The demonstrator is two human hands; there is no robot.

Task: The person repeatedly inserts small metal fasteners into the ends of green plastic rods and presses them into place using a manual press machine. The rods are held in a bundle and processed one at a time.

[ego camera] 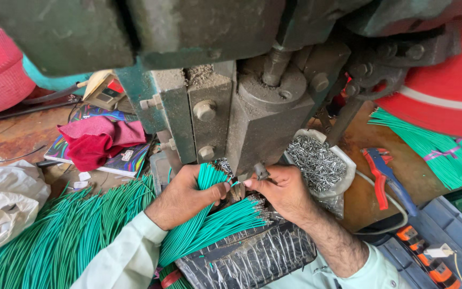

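My left hand (185,195) is closed around a bundle of green wires (201,214), their cut ends pointing up toward the press. My right hand (282,190) pinches a single green wire end between thumb and fingers, right under the grey-green press machine (252,118). The two hands nearly touch at the fingertips. Beneath them, more green wires with metal tips (241,211) lie on a black tray wrapped in clear plastic (252,257).
A bag of small metal terminals (319,163) sits right of the press. Red and blue wire strippers (383,174) lie on the bench. Heaps of green wires (54,235) fill the left; another bundle (439,150) lies right. A red cloth (97,142), white bag (4,203).
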